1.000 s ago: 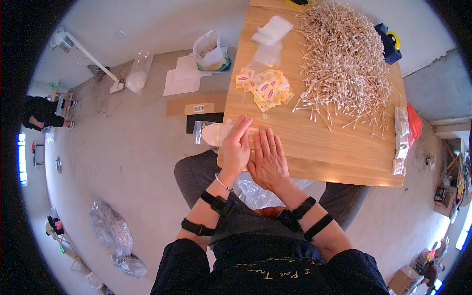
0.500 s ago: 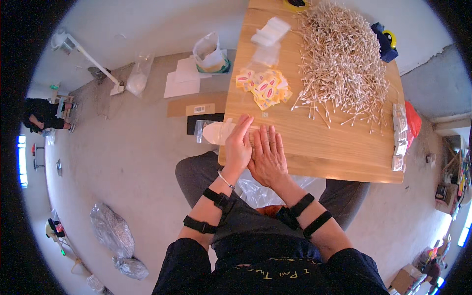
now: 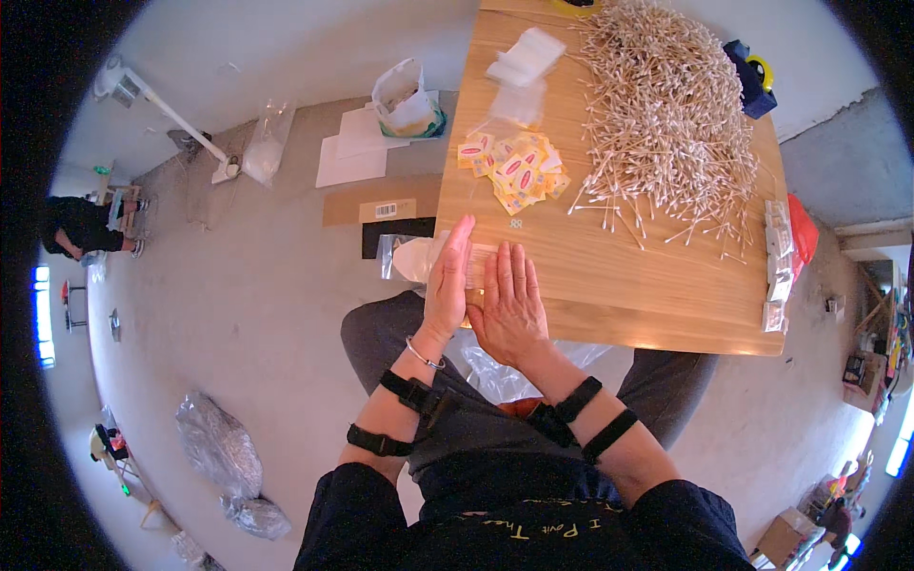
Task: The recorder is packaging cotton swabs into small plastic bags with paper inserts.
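Note:
My left hand (image 3: 449,278) stands on edge at the table's near left corner, its fingers stretched out and open. Beside it my right hand (image 3: 511,297) lies palm down, fingers straight and open. A small pale, pinkish thing (image 3: 483,259) shows in the gap between the hands; its kind is unclear, as the hands partly cover it. Beyond them lies a heap of yellow and white printed cards (image 3: 519,173). A large pile of cotton swabs (image 3: 666,119) covers the far right of the wooden table (image 3: 628,295).
Clear plastic bags (image 3: 526,59) lie at the table's far left. Filled small packets (image 3: 778,257) line the right edge beside a red bag (image 3: 803,231). A tape dispenser (image 3: 752,81) stands by the swabs. On the floor are a white bin bag (image 3: 407,109) and cardboard (image 3: 371,206).
My hands have moved slightly apart, opening a gap that shows the pale thing between them. The left hand has shifted left and turned more upright; the right has moved a little left.

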Demonstrator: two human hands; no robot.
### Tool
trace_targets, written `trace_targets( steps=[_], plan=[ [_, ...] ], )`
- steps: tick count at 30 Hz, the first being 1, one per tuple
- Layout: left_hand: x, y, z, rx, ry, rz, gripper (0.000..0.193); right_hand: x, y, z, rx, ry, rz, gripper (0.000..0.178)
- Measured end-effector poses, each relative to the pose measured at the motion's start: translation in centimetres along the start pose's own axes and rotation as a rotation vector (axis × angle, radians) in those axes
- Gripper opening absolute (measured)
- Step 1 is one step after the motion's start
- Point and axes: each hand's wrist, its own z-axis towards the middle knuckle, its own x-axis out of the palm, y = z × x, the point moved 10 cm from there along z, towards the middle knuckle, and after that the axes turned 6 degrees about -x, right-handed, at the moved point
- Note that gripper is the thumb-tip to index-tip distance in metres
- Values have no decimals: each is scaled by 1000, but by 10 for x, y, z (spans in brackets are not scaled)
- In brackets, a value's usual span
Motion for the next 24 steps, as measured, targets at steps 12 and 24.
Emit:
trace_targets(
  steps=[12,24],
  plan=[
    [1,-2,-3,7,62,70,65,4,2,4,72,-4,-20,75],
    [-6,-2,-4,-5,16,-113,63,1,6,7,76,-28,28,78]
  ],
)
